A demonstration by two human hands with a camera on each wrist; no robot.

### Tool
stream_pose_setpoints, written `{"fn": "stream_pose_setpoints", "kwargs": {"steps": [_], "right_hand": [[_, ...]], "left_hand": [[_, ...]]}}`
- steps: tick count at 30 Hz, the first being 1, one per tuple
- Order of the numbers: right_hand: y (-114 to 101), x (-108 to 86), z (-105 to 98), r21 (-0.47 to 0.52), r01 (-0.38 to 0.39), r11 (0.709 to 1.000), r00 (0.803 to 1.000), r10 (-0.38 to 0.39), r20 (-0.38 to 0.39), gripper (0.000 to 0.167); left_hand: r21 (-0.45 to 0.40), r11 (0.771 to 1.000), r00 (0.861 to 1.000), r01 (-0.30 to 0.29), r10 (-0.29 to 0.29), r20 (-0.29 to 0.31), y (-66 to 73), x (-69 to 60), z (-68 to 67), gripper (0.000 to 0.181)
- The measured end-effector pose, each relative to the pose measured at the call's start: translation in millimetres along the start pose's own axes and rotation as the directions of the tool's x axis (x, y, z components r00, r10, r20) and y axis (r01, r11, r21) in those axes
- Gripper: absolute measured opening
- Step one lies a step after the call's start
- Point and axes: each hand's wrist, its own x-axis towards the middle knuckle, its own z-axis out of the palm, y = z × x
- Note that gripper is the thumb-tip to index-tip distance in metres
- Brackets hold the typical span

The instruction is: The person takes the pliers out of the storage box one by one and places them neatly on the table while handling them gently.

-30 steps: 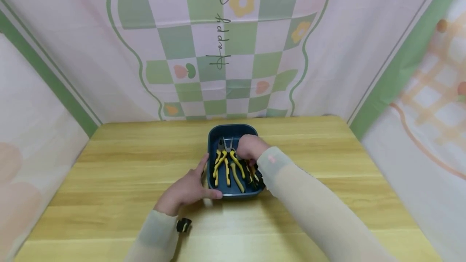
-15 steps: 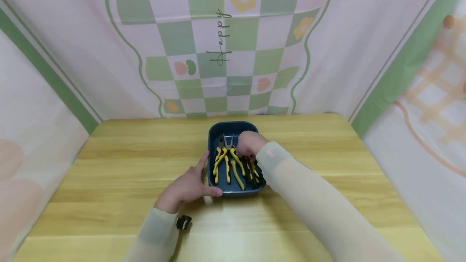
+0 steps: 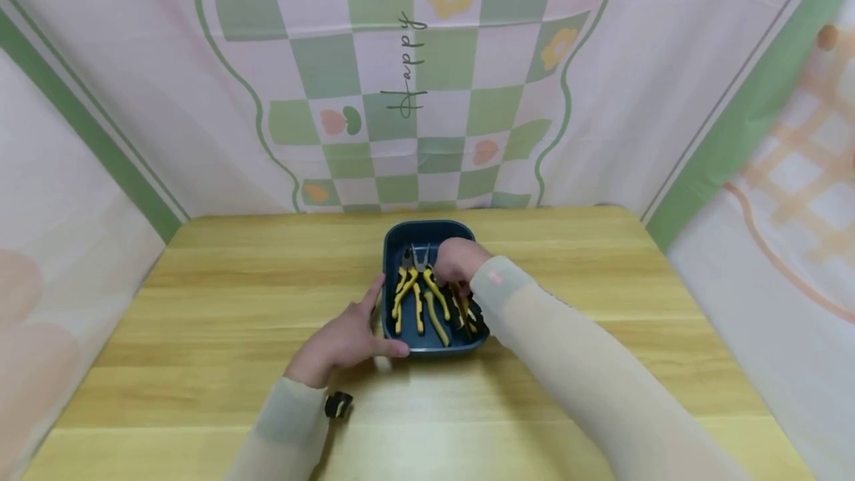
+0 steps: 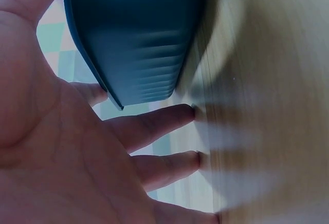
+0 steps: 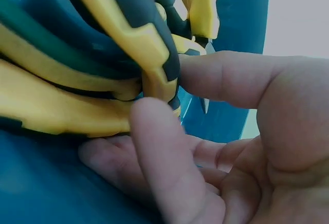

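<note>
Left hand [image 3: 347,336] spread wide, thumb on near-left rim of glossy dark-blue tray [image 3: 436,352], corner fluted; other fingertips on wood-grain tabletop [image 3: 220,332]. Right hand [image 3: 461,260] inside tray, right side, digits curled round moulded yellow-and-black handles [image 5: 149,49]. Left of it: metal-nosed pliers [image 3: 421,268], tips far, handles splayed near.

The left hand [image 3: 342,340] is spread, its fingers [image 4: 167,171] apart. The right hand [image 3: 459,261] is curled, its sleeved right arm [image 3: 574,377] stretched further forward than the left arm [image 3: 283,429].
</note>
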Motion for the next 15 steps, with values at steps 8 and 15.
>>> {"fn": "stream_pose_setpoints", "kwargs": {"steps": [8, 15], "right_hand": [[1.3, -1.8, 0.5, -0.005, 0.008, 1.000, 1.000, -0.008, -0.010, 0.013], [2.5, -7.3, 1.5, 0.021, 0.001, 1.000, 1.000, -0.001, -0.021, 0.014]], "left_hand": [[0.002, 1.000, 1.000, -0.002, 0.002, 0.004, 1.0, -0.3, -1.2, 0.125], [-0.004, 1.000, 1.000, 0.014, -0.014, 0.006, 1.5, 0.0, -0.5, 0.126]]}}
